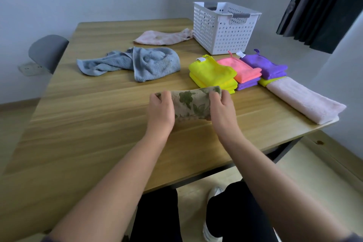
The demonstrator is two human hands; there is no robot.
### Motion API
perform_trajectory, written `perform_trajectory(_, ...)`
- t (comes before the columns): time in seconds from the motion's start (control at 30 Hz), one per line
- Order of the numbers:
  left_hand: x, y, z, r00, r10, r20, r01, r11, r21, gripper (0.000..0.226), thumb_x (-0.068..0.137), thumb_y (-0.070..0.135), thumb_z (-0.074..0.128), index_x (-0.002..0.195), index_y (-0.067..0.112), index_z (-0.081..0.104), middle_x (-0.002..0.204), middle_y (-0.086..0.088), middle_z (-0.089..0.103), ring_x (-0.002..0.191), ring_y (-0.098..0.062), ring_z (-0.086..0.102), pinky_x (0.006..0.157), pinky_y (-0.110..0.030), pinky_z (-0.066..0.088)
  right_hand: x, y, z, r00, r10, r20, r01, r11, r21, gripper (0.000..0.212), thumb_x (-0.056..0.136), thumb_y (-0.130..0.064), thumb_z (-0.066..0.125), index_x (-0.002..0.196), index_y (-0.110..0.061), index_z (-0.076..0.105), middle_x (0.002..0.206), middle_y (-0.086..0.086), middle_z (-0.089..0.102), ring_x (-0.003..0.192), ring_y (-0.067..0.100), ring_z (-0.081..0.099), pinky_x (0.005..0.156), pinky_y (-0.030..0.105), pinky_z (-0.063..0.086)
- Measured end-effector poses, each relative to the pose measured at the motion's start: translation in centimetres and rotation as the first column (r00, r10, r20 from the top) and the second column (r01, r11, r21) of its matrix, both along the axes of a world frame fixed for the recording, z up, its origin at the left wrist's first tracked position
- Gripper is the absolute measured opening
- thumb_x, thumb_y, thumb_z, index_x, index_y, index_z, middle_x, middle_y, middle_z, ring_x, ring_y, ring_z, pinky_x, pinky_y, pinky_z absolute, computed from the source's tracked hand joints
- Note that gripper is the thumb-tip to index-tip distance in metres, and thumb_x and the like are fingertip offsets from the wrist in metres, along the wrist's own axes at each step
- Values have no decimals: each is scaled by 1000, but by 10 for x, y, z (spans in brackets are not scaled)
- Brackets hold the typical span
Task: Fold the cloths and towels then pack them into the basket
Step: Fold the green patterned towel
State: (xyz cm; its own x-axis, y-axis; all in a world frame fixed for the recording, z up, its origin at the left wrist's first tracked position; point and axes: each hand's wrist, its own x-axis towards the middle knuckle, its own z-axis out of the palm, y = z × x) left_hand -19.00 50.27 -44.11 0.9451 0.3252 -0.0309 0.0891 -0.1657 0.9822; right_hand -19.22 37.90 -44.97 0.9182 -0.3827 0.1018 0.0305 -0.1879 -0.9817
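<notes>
As both hands point(162, 109) point(222, 107) grip the floral towel point(189, 104), the white tag point(200, 59) is illegible.

In the middle of the frame my left hand point(161, 108) and right hand point(222, 106) each grip one end of the folded flowered towel point(191, 102), with the wooden surface point(98, 124) under it. To the right sit folded yellow cloths point(212, 73), a coral cloth point(241, 68), purple cloths point(265, 65) and a pale pink towel point(302, 100), with the white basket point(222, 31) above them. A crumpled grey-blue towel point(149, 63) and a pink cloth point(161, 37) lie unfolded at upper centre.
</notes>
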Motion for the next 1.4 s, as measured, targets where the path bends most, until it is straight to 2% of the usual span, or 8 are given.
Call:
perform_trajectory(0.23,9,-5,-4,985,157,70,-143,974,-174,44,96,38,43,58,16,35,54,3,39,52,-19,38,55,-29,32,6,1,3,983,-123,140,150,967,-204,38,98,-34,45,64,-19,38,61,-6,45,58,8,40,59,30,23)
perform_trajectory(0.33,2,-10,9,998,27,-65,-63,760,-647,30,95,38,49,74,17,53,63,2,58,56,-17,58,54,-24,48,2,3,2,983,-116,140,75,959,273,34,98,-35,47,69,-18,54,69,-2,55,64,11,49,65,29,41)
perform_trajectory(0.5,-15,-30,20,987,-159,35,83,306,-949,40,99,39,39,84,7,59,64,-10,69,66,-23,67,65,-34,55,-14,16,10,994,27,109,-112,335,935,36,100,-38,38,81,-12,54,54,0,59,41,9,55,42,17,45)
perform_trajectory(0.67,-22,-40,28,980,-166,107,146,245,-959,43,100,38,35,82,6,58,63,-11,68,58,-23,68,57,-32,56,-17,19,18,983,16,183,-181,235,955,43,100,-40,32,85,-9,58,71,9,66,72,21,64,76,35,53)
perform_trajectory(0.73,-21,-38,27,988,-130,77,118,345,-931,38,98,37,42,81,8,58,66,-8,68,65,-23,66,67,-34,55,-19,15,18,984,9,180,-176,253,951,39,100,-39,34,82,-12,56,62,4,62,53,14,60,52,24,53)
perform_trajectory(0.9,1,-21,8,964,29,265,1,993,-114,44,97,34,45,57,16,37,52,7,42,56,-19,40,61,-35,35,-15,-11,5,985,-166,49,97,762,640,30,98,-36,47,77,-18,58,70,-2,56,62,13,53,55,24,44)
perform_trajectory(1.23,18,-17,2,673,-431,601,188,885,425,26,89,41,54,81,17,49,59,8,44,55,-8,42,53,-17,33,-25,-86,2,915,22,403,98,957,-274,36,94,-8,54,68,-29,38,59,-16,48,56,-6,42,56,10,34)
perform_trajectory(1.4,28,26,-8,395,-826,403,67,463,884,18,82,25,59,94,20,47,89,0,68,73,-14,62,64,-33,51,-27,-125,-9,793,501,347,24,544,-839,13,86,-11,60,89,-19,49,101,-15,66,92,12,62,84,29,47)
